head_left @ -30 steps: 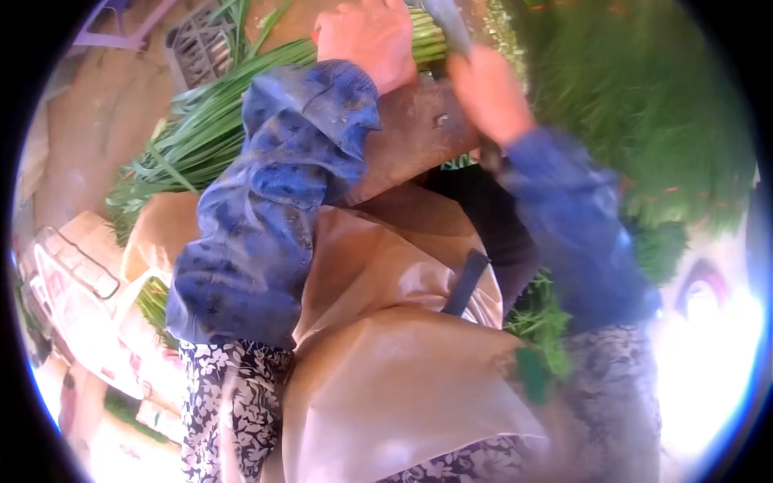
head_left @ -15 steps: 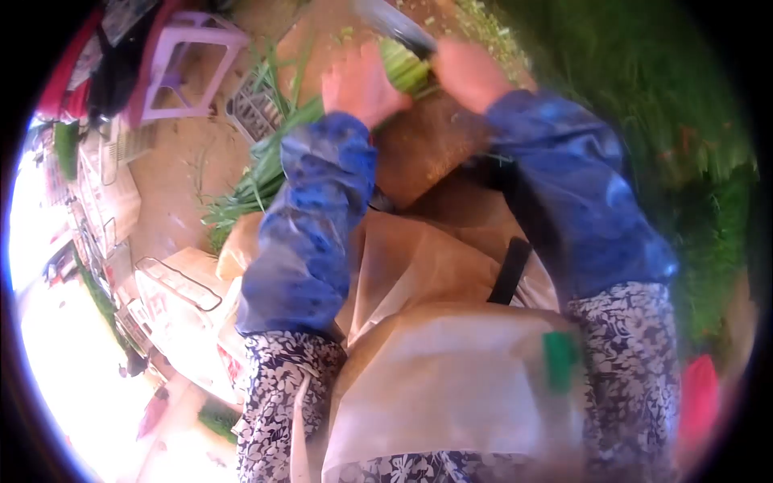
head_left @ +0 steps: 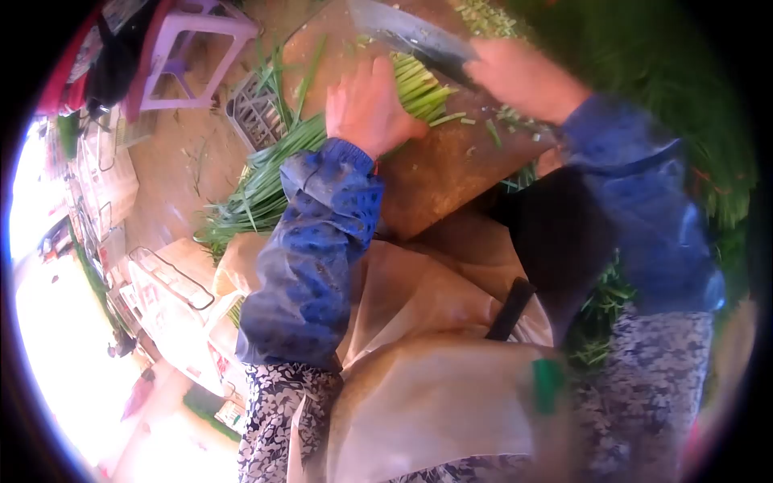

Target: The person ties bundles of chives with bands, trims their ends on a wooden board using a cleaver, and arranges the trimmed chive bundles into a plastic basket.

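A bundle of long green stalks, like garlic chives, lies across a brown wooden board. My left hand presses down over it and holds it, thumb spread along the near side. Its cut pale ends point right, while the leafy ends trail off the board to the left. In my right hand is a wide-bladed knife, gripped by its handle. The blade extends up and left, just beyond the cut ends, with green bits stuck to it. Short chopped pieces are scattered near my right hand.
A grey plastic crate stands left of the board, with a light purple stool beyond. Long greens are heaped along the right. A beige apron covers my lap. More chopped pieces lie at the far edge.
My right hand and the knife have moved right, away from the bundle, exposing its cut ends. My left hand stays on the stalks, its thumb shifted slightly.
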The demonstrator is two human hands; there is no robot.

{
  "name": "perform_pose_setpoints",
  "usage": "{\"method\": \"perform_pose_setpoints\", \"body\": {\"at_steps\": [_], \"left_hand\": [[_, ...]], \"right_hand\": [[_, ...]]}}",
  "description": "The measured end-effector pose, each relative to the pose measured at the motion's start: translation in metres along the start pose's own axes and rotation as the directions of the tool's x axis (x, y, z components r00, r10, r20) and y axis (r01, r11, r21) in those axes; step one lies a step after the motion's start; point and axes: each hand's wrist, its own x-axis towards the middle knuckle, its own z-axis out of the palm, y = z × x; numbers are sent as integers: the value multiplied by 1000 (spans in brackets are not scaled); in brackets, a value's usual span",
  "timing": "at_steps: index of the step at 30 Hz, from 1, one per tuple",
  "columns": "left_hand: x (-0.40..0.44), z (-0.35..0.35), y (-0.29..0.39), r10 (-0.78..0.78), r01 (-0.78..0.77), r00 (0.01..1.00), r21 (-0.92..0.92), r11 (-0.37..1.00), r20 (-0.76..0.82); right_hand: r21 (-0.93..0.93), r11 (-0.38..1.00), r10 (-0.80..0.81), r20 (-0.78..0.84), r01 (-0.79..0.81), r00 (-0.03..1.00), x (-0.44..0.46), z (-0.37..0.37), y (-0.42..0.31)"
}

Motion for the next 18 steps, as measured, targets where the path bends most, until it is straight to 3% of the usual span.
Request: {"method": "perform_pose_setpoints", "body": {"at_steps": [1, 2, 4, 5, 8, 10, 11, 14, 18], "left_hand": [[1, -1, 1, 7, -7, 1000, 7, 1000, -10], [0, -2, 2, 11, -11, 1000, 10, 1000, -15], [3, -6, 4, -38, 37, 998, 2, 999, 56], [6, -9, 6, -71, 70, 993, 12, 997, 91], [-10, -7, 8, 0, 1, 998, 9, 1000, -55], [-10, -3, 7, 54, -51, 986, 21, 998, -159], [-9, -2, 5, 58, -58, 985, 6, 998, -160], [-11, 5, 9, -32, 41, 995, 93, 995, -94], [-19, 9, 8, 59, -36, 988, 159, 987, -140]], "right_hand": [[4, 1000, 5, 17, -5, 1000, 5, 0, 2], [-151, 980, -129, 32, 132, 991, 12, 1, 6], [-172, 977, -129, -11, 125, 992, 30, 26, 26], [-246, 968, -91, -161, 49, 983, 46, 51, 29], [-240, 969, -108, -224, 53, 969, 50, 41, 6], [-306, 935, 96, -262, -177, 960, 38, 31, 8], [-222, 944, 181, -275, -245, 944, 22, 25, 12], [-127, 973, 144, -328, -194, 934, -40, 22, 6], [116, 943, 332, -268, -311, 905, -81, 17, -20]]}}
